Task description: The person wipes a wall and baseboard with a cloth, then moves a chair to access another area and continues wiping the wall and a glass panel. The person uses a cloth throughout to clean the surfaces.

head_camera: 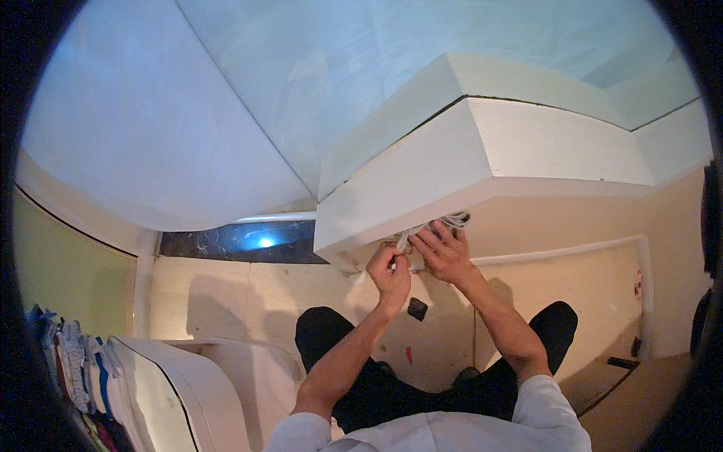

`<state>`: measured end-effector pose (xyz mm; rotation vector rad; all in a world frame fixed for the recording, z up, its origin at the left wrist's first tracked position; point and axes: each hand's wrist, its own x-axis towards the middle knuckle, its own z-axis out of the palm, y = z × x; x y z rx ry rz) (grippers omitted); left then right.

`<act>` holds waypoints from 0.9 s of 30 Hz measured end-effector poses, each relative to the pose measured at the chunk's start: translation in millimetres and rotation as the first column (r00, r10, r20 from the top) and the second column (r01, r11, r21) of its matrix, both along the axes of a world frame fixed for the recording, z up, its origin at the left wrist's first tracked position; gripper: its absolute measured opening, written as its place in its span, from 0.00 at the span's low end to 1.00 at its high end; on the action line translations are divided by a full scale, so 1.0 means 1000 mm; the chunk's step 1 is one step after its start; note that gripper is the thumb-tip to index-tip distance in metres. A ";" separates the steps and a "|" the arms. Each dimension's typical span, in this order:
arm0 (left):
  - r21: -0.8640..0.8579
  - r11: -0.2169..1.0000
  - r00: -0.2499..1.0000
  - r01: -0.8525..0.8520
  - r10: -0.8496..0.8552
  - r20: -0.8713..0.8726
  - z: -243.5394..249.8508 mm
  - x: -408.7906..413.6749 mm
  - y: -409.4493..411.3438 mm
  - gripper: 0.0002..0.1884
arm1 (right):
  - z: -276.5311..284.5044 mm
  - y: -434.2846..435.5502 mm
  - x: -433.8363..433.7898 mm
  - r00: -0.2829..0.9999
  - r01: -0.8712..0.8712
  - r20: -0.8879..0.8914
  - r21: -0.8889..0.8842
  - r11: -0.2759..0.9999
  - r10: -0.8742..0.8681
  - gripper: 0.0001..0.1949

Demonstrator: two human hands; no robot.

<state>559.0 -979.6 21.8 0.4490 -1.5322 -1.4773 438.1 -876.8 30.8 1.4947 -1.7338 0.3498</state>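
Note:
A bundle of pale, looped cord or cable [455,219] shows at the underside edge of a white angled panel [406,175]. My right hand [443,251] is pressed against this bundle, fingers spread over its lower side; the panel hides part of it. Just left of it, my left hand [391,271] has its fingers curled, with thumb and fingertips pinching near a whitish end or loop [402,242] of the cord. Whether both hands grip the same strand cannot be told.
Below lies a pale tiled floor [271,294] with a small dark square piece [417,309] and a red scrap [409,354]. Clothes [76,361] hang at lower left beside a white curved unit [197,384]. A dark marbled slab [282,242] lies left of the panel.

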 end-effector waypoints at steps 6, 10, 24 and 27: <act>-0.099 0.993 0.997 0.067 -0.064 0.037 0.021 0.000 0.009 0.08 | 0.043 0.028 -0.033 0.982 0.183 0.121 -0.406 0.895 -0.145 0.23; -0.225 0.973 0.998 0.053 -0.055 -0.002 0.021 -0.006 0.009 0.08 | 0.045 0.014 -0.030 0.968 0.217 0.209 -0.430 0.877 -0.137 0.23; -0.678 0.721 0.989 0.143 -0.132 0.068 0.034 0.014 0.037 0.11 | -0.084 -0.045 0.008 0.993 -0.077 0.086 -0.052 0.996 0.081 0.25; -0.661 0.718 0.976 0.216 -0.142 0.164 0.039 0.013 0.035 0.06 | -0.108 -0.063 0.024 0.997 -0.045 0.063 0.131 0.990 0.037 0.28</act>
